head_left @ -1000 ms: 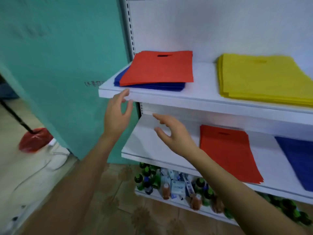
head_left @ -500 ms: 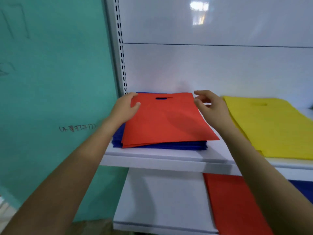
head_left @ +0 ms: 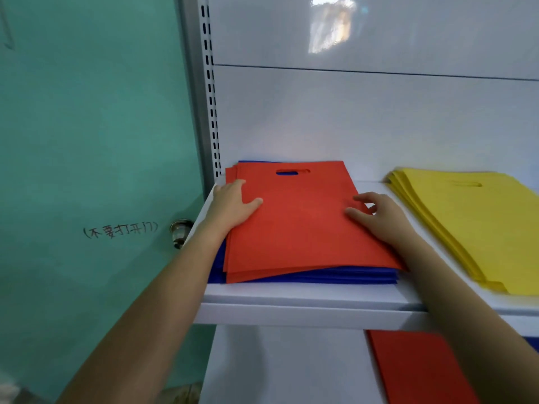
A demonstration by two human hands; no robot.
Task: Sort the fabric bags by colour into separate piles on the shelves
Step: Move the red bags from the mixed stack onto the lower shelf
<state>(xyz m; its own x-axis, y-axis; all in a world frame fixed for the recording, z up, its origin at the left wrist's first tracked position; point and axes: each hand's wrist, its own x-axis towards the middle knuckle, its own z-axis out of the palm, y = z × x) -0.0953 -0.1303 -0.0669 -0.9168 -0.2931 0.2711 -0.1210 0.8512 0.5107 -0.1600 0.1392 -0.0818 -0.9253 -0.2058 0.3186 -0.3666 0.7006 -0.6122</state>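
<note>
Bags of red fabric (head_left: 300,223) were stacked on the blue bags (head_left: 335,277) at the left end of the upper shelf (head_left: 306,298), long axis running front edge to back. The left hand (head_left: 233,205) was seen pressed flat, thumb spread, on the stack's left edge; the right hand (head_left: 379,217) was curled at its right edge, a pinch not being discernible. Both were equally near, so a two-handed lift was judged likely.

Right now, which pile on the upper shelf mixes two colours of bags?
The one at the left: red bags lie on blue bags. The yellow pile beside it holds one colour only.
</note>
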